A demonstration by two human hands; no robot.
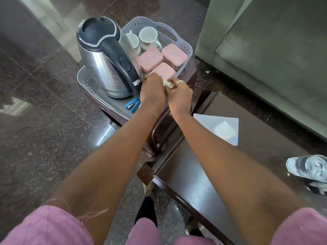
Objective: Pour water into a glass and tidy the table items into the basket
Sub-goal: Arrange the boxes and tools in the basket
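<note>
A grey plastic basket [184,44] sits on a small dark stool. It holds a steel kettle [104,57] with a black handle, two white cups [148,37], three pink-lidded boxes [174,54] and a blue stapler [131,105]. My left hand [153,91] and my right hand [179,93] meet at the basket's near edge, beside the nearest pink box. Both are closed around a small pale object [167,84]; I cannot tell what it is. A glass [307,167] with water stands at the right edge of the dark table [203,174].
A white sheet of paper [219,127] lies on the dark table. A grey-green sofa [274,50] fills the upper right. The floor is dark polished stone. My pink sleeves and a foot show at the bottom.
</note>
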